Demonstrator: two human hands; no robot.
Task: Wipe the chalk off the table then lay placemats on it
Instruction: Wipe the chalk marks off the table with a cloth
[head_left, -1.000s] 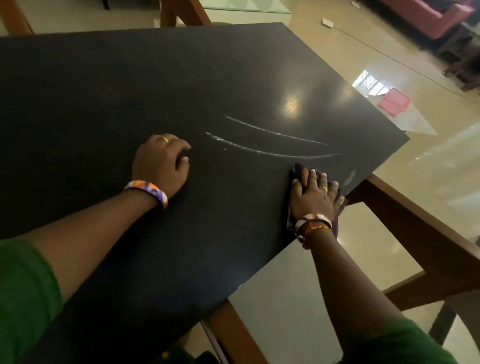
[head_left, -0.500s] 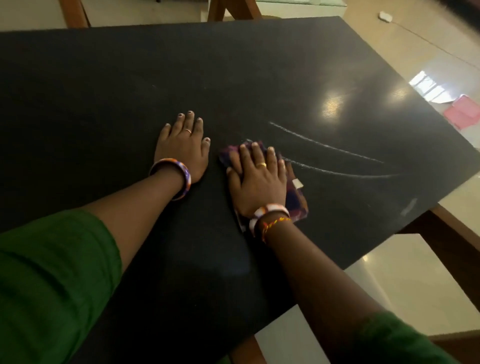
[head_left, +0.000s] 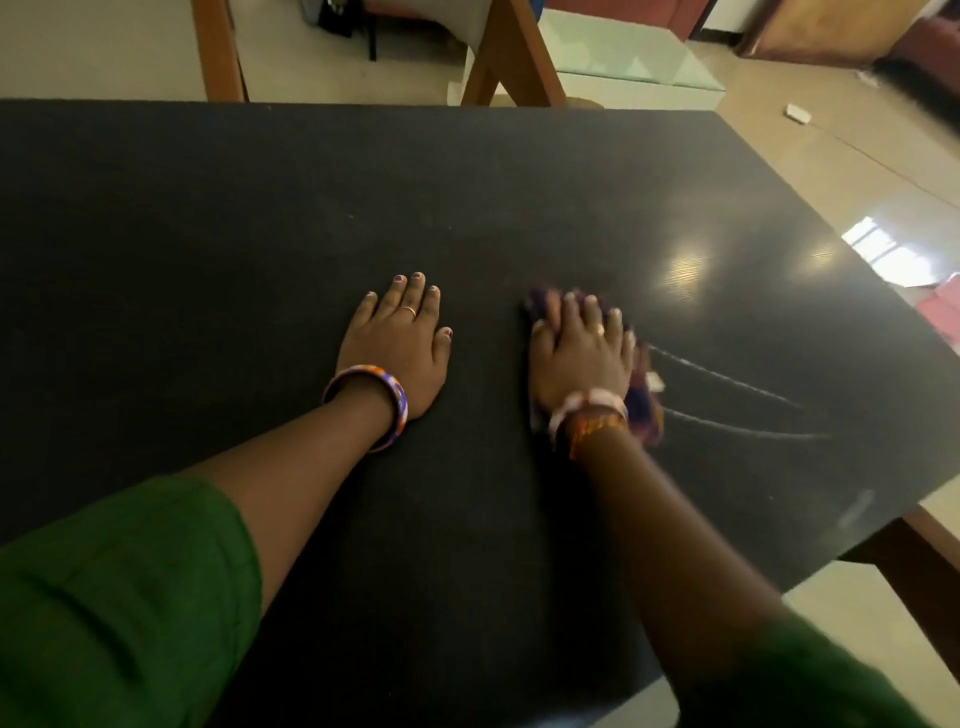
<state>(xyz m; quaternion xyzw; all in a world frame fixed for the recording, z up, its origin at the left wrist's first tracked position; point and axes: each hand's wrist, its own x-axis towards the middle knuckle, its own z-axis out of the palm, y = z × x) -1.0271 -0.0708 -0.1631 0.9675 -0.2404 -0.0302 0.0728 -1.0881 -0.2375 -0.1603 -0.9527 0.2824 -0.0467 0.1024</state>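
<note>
— Looking across from here, what fills most of the view?

— That black table, dark and matte, with a glare patch toward its right end. Wooden legs show past the far edge and at the right corner, over a pale tiled floor.

— And the person?

— Both forearms reach out over the top from green sleeves. The left arm comes in at a slant from the lower left; the right arm runs up from the lower right corner, blurred.

— How do the hands lie?

— The left hand is flat on the bare tabletop, palm down, fingers straight and slightly spread, holding nothing. A ring sits on one finger and an orange and purple bangle circles the wrist. The right hand is also palm down, fingers straight, pressing on a purple cloth that pokes out beyond its fingertips and along its right side. The two hands are apart, side by side, with a strip of bare table between them.

— Any chalk left?

— Yes: two thin, curved chalk lines run rightward from just beside the cloth, and a faint smudge lies near the right edge. The cloth's right edge seems to touch where the lines begin, though the blur makes that uncertain.
</note>
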